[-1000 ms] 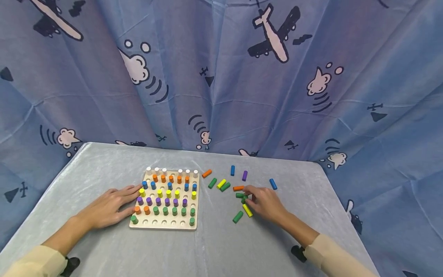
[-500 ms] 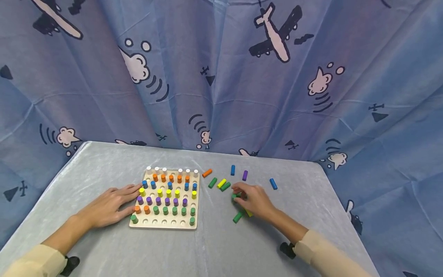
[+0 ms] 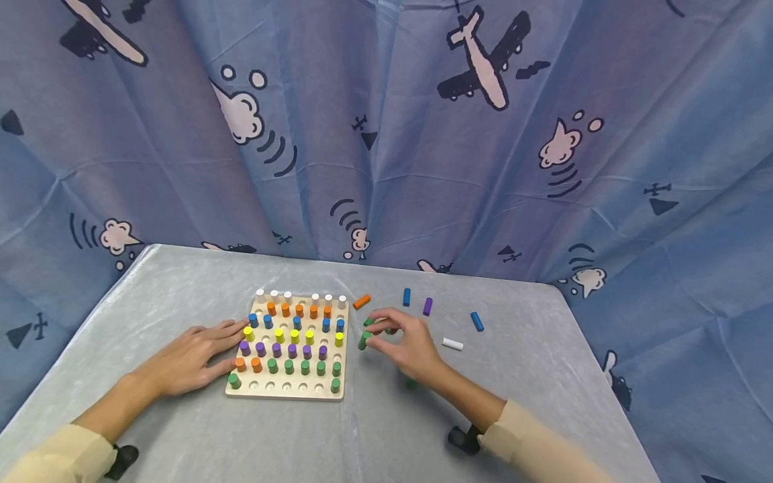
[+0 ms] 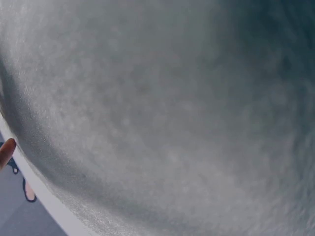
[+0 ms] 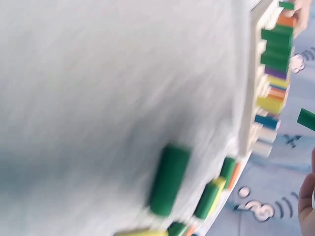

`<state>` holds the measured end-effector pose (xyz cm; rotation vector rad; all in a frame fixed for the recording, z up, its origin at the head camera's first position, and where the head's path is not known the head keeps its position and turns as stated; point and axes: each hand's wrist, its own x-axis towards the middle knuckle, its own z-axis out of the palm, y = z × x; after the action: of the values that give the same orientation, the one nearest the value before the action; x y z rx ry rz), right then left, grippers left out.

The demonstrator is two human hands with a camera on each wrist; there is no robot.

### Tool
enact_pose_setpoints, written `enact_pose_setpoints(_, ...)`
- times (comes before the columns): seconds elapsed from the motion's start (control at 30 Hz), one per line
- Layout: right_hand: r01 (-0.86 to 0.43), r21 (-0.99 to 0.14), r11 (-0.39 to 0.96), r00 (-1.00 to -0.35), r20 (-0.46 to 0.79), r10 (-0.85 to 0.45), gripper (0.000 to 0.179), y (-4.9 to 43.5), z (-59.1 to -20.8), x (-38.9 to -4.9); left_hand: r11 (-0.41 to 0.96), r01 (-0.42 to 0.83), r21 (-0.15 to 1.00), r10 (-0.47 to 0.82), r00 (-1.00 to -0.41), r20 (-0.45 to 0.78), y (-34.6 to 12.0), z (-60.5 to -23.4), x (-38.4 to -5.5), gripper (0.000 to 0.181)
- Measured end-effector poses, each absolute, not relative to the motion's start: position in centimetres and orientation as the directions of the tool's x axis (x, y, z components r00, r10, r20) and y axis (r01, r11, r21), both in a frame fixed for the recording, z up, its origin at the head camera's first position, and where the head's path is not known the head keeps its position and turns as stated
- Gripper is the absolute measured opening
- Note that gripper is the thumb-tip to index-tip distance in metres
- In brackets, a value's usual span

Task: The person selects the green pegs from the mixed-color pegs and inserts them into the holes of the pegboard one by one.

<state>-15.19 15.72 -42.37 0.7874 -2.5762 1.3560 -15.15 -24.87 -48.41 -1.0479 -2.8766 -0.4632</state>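
Note:
A wooden pegboard (image 3: 284, 392) with rows of coloured pegs stands left of centre on the table. My left hand (image 3: 190, 359) lies flat beside it, fingers extended to its left edge. My right hand (image 3: 413, 349) is over the table right of the board, pinching a green peg (image 3: 364, 341) between thumb and fingers. The peg is held nearly upright; in the right wrist view, the raised green peg (image 5: 307, 119) shows at the right edge. Several loose pegs are partly or wholly hidden behind my right hand. The left wrist view shows mostly tablecloth and one fingertip.
Loose pegs lie right of the board: an orange peg (image 3: 362, 302), a blue peg (image 3: 406, 297), a purple peg (image 3: 427, 306), another blue peg (image 3: 477, 321) and a white peg (image 3: 452, 344). Holes show in the board's front row. A patterned curtain (image 3: 386, 134) hangs behind the table.
My right hand has picked up a green peg from the loose pegs and moved left toward the board with it. The white peg has come into view. My left hand has stayed put.

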Motion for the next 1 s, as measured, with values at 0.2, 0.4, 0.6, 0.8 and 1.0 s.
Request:
enact_pose_setpoints(0.2, -0.429, -0.824, 0.371, -0.881, 0.29, -0.373, 0.036, 13.7, -42.1, -14.5, 0.724, 0.637, 0.264, 0.622, -0.769, 0.149, -24.8, -48.3, -15.1, 0.054)
enact_pose_setpoints(0.4, -0.417, -0.845, 0.334, -0.868, 0.262, -0.422, 0.038, 12.1, -42.9, -13.7, 0.719, 0.64, 0.272, 0.626, -0.766, 0.145, -24.7, -48.1, -15.0, 0.054)
enact_pose_setpoints(0.6, -0.421, -0.847, 0.325, -0.85, 0.242, -0.468, 0.04, 10.9, -43.7, -13.1, 0.722, 0.637, 0.27, 0.623, -0.768, 0.147, -24.6, -48.0, -15.0, 0.054)
enact_pose_setpoints(0.8, -0.43, -0.837, 0.338, -0.821, 0.208, -0.532, 0.038, 10.2, -44.7, -12.9, 0.721, 0.64, 0.266, 0.622, -0.767, 0.158, -24.7, -48.1, -15.0, 0.054)
enact_pose_setpoints(1.0, -0.433, -0.822, 0.369, -0.803, 0.167, -0.572, 0.037, 9.8, -45.5, -12.8, 0.719, 0.644, 0.263, 0.625, -0.764, 0.16, -24.7, -48.2, -15.0, 0.054)
